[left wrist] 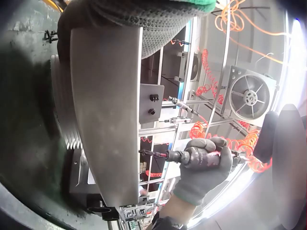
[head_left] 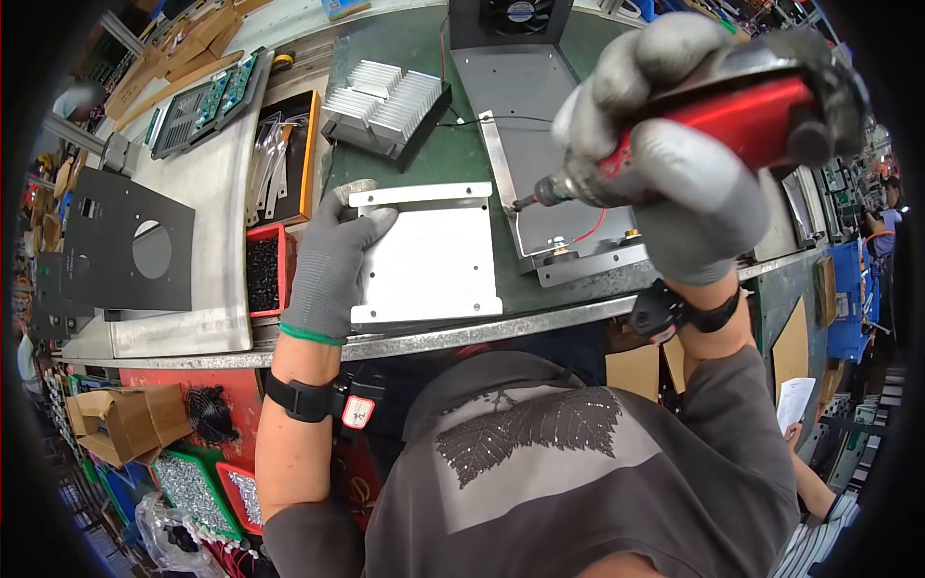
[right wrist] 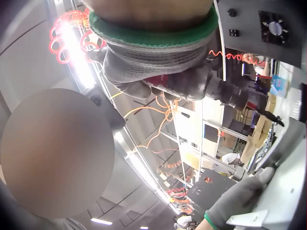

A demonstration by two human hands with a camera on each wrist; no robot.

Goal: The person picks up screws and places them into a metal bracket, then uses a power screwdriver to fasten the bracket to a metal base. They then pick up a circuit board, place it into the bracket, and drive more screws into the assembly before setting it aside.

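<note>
My gloved left hand point(head_left: 328, 265) grips the left side of a bent silver metal plate point(head_left: 434, 255), thumb on its top face. The plate has small holes and raised flanges, and lies at the front of the green bench. In the left wrist view the plate's flange point(left wrist: 108, 120) fills the middle. My gloved right hand point(head_left: 694, 178) is wrapped round a red and black power screwdriver point(head_left: 761, 116), raised over the bench. Its bit overlaps the edge of a grey metal chassis point(head_left: 520, 82) in the head view. A red wire and brass-coloured terminals sit at the chassis's front end.
Behind the plate stands a finned heat sink point(head_left: 395, 111). A fan point(head_left: 515, 13) is mounted at the chassis's far end. Leftward are a red bin point(head_left: 288, 275) of small black parts, an orange-edged tray point(head_left: 313, 159), circuit boards point(head_left: 226, 91) and a black panel point(head_left: 106, 241) with a round hole.
</note>
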